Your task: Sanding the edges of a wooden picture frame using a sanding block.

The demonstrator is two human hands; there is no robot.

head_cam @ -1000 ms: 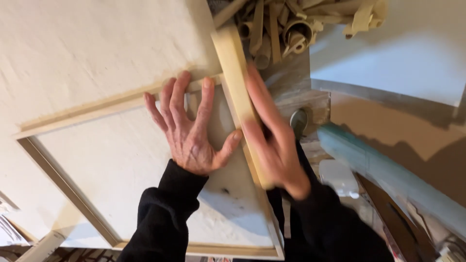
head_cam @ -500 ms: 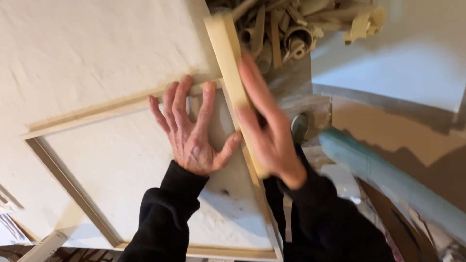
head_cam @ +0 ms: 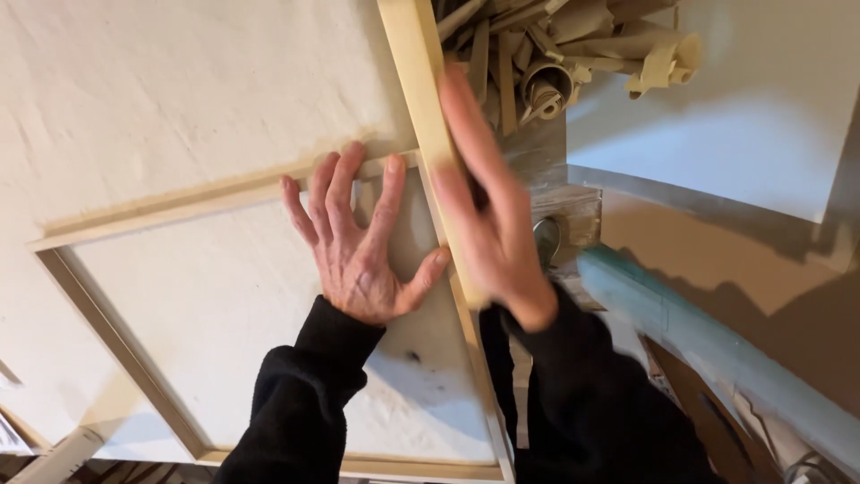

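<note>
A pale canvas (head_cam: 215, 305) lies face down in a thin wooden stretcher frame (head_cam: 179, 202) on a white surface. My left hand (head_cam: 358, 255) presses flat on the canvas with fingers spread, its fingertips touching the frame's top rail near the right corner. A loose pale wooden bar (head_cam: 414, 63) runs along the frame's right side and past the top of the view. My right hand (head_cam: 488, 220), blurred, lies along this bar with fingers stretched out and holds it; the thumb is hidden.
A heap of wood offcuts and rolled paper (head_cam: 546, 63) sits just right of the bar's upper end. A white sheet (head_cam: 752, 99), brown board (head_cam: 717, 242) and a long blue-green tube (head_cam: 708, 341) fill the right side.
My right hand has slid the wooden bar upward along the frame's right side, so its top end has left the view. My left hand stayed pressed on the canvas.
</note>
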